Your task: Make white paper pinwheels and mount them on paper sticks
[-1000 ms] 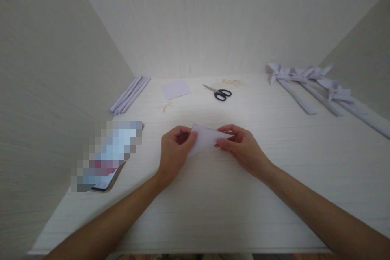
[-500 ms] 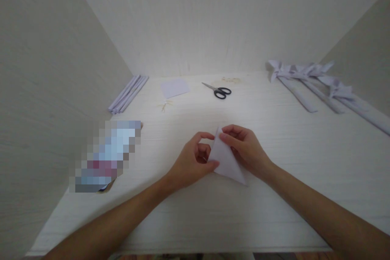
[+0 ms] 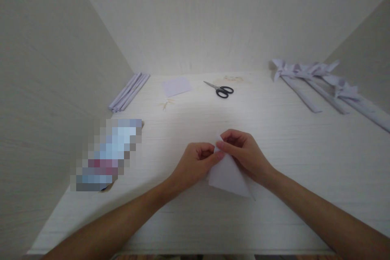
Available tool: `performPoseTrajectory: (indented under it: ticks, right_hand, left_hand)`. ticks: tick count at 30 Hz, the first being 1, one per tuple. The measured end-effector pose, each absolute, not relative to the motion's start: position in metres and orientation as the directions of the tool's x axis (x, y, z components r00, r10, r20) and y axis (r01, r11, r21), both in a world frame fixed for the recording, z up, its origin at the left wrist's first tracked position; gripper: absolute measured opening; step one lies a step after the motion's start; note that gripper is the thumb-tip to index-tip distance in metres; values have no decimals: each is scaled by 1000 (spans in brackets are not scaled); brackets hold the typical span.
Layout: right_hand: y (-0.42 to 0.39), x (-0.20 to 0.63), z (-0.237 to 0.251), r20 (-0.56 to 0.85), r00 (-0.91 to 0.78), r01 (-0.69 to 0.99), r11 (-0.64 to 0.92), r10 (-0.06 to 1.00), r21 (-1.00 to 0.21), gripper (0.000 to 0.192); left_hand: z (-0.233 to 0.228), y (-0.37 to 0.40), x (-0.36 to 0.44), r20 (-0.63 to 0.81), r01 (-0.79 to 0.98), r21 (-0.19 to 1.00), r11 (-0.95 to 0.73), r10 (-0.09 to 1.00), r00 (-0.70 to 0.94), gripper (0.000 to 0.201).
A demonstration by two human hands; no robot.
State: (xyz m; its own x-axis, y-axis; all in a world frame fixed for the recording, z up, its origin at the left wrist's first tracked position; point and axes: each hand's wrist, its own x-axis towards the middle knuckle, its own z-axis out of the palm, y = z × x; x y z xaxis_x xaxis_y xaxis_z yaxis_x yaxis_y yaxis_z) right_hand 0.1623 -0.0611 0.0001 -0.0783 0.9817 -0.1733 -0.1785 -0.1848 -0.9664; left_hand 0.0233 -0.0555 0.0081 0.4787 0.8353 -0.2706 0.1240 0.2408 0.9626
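Note:
A folded sheet of white paper (image 3: pixel 227 178), triangular in outline, is held up between both hands near the middle of the table. My left hand (image 3: pixel 196 161) pinches its left edge near the top, thumb over the front face. My right hand (image 3: pixel 245 150) grips the upper tip, its thumb in front and its other fingers curled behind the sheet. The two thumb tips lie close together. The paper hides some fingertips, and the broad end points down towards me.
At the back stand out black-handled scissors (image 3: pixel 224 90), a flat paper square (image 3: pixel 176 86) and thin pale sticks (image 3: pixel 166 103). Rolled paper tubes (image 3: pixel 129 92) lie back left, above a blurred phone-like object (image 3: pixel 111 154). Several paper pinwheels (image 3: pixel 313 73) on paper sticks lie back right.
The paper has come slightly nearer to me. My left thumb has slid up its edge to beside my right thumb, and the left fingers have closed in.

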Motion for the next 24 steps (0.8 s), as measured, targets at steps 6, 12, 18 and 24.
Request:
performPoseTrajectory:
  ticks: [6,12,18,24]
  right_hand:
    - [-62,159,5,-143,-14,-161,-144,990,-976,15]
    - [-64,161,6,-99,29,-112,-95,995,-989,14]
    - [-66,161,8,-147,0,-165,-145,989,-976,11]
    - [-66,158,9,-189,-52,-289,-195,981,-937,9]
  left_hand:
    - [6,-57,22,-243,170,968,184,850,468,29]
    - [2,-59,22,-230,187,970,158,852,470,33]
    - [2,-60,23,-229,95,973,210,840,492,23]
    - [4,-58,23,-219,91,976,200,849,482,22]
